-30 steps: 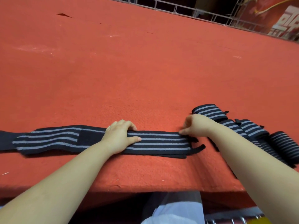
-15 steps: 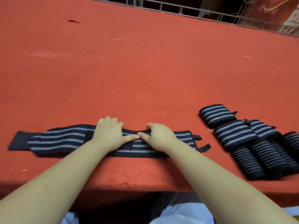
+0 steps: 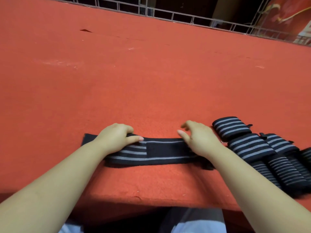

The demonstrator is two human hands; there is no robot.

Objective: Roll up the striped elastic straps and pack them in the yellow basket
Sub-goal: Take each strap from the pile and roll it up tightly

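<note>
Several rolled straps (image 3: 249, 147) are noted lying on the red table (image 3: 151, 81); one flat strap (image 3: 151, 153), unrolled, is gripped by the left hand (image 3: 114, 137) and touched by the spread right hand (image 3: 198, 140); no basket is visible.

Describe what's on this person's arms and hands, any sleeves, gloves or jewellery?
Both forearms are bare up to the frame edge: no sleeves, gloves, watch or bracelets show. The left hand and right hand carry no visible rings. The fingernails look short and plain, with no visible coloured polish.

No readable text or labels anywhere.
</note>
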